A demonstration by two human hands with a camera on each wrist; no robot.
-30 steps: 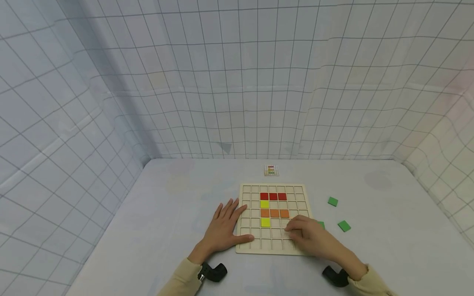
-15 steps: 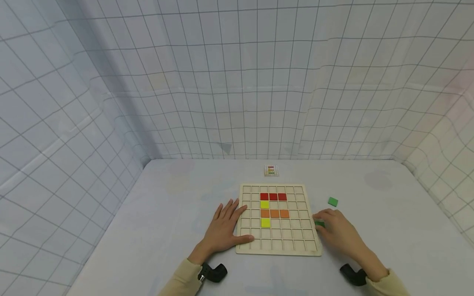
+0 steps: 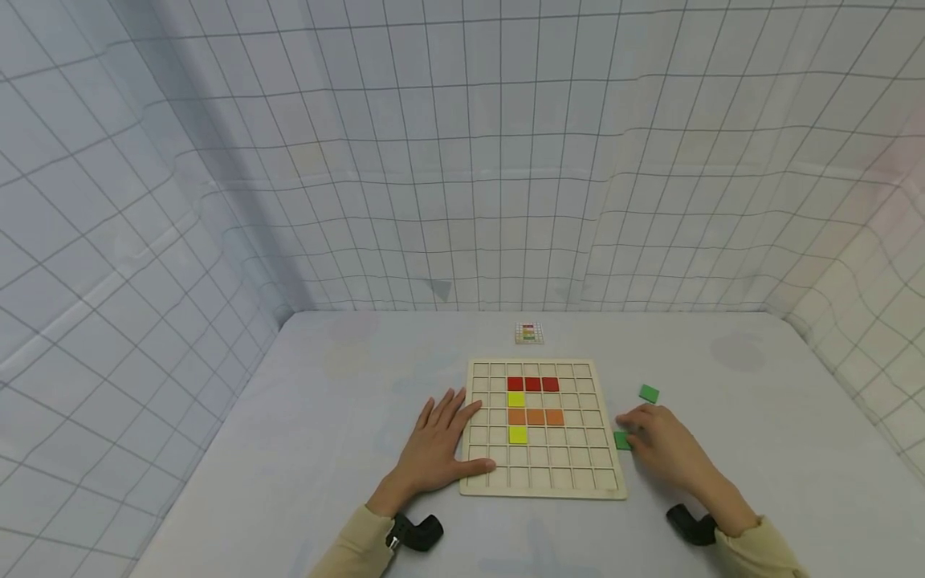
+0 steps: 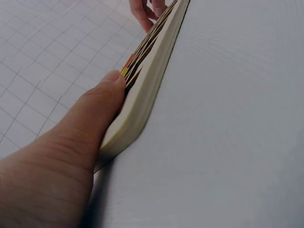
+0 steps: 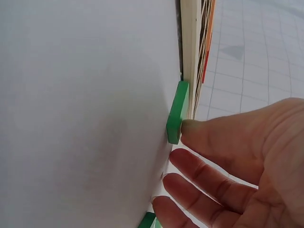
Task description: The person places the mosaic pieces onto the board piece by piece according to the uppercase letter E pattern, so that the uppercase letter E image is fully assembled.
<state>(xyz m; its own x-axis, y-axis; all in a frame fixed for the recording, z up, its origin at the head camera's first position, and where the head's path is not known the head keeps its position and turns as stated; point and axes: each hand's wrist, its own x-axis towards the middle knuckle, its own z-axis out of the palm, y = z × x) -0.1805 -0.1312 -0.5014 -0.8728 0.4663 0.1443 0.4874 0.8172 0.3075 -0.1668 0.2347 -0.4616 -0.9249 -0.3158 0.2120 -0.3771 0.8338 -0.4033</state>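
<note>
A cream grid board (image 3: pixel 543 496) lies flat on the table, bearing red tiles (image 3: pixel 532 384), yellow tiles (image 3: pixel 517 434) and orange tiles (image 3: pixel 535 417). My left hand (image 3: pixel 433 452) rests with spread fingers at the board's left edge, its thumb on the grid. In the right wrist view, my right thumb (image 5: pixel 209 137) touches a green tile (image 5: pixel 177 113) lying beside the board's right edge. The other fingers of my right hand (image 3: pixel 666 446) are loosely bent and apart from that tile. Another green tile (image 5: pixel 148 220) shows partly beyond those fingers.
A green tile (image 3: pixel 649 393) lies farther back on the right. Behind the board sits a small pattern card (image 3: pixel 529 333) with coloured squares. Grid-patterned cloth walls (image 3: pixel 462 201) enclose the table (image 3: pixel 347 385) at the back and sides.
My right hand has moved right, from over the board's lower right cells to the green tile beside its edge. My left hand has stayed in place.
</note>
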